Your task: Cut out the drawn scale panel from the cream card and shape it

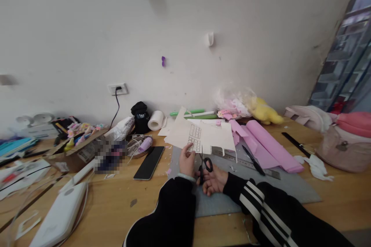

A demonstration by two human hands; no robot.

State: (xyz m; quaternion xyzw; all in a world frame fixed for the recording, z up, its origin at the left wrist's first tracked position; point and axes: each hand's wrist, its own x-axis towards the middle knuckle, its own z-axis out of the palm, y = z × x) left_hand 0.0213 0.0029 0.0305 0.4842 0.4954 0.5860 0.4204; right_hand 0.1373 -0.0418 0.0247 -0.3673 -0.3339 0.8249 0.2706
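Observation:
My left hand (187, 161) pinches the lower edge of a sheet of cream paper (216, 133), which has rows of small outlined boxes drawn on it. In my right hand (213, 180) is a pair of scissors (208, 164) with black handles, my fingers in the loops. Its blades point up at the paper's lower edge, right beside the drawn boxes. Whether the blades are parted I cannot make out. Cut notches show along the paper's lower right edge. Beneath lies a grey cutting mat (216, 205), with a metal ruler (246, 162) and a black pen (253, 160) on it.
Pink rolled paper (272, 144) lies to the right, near a pink bag (337, 148). A black phone (148, 163) is left of the mat. Farther left are a cardboard box (62, 158) of small items and a white power bank (59, 216) with a cable.

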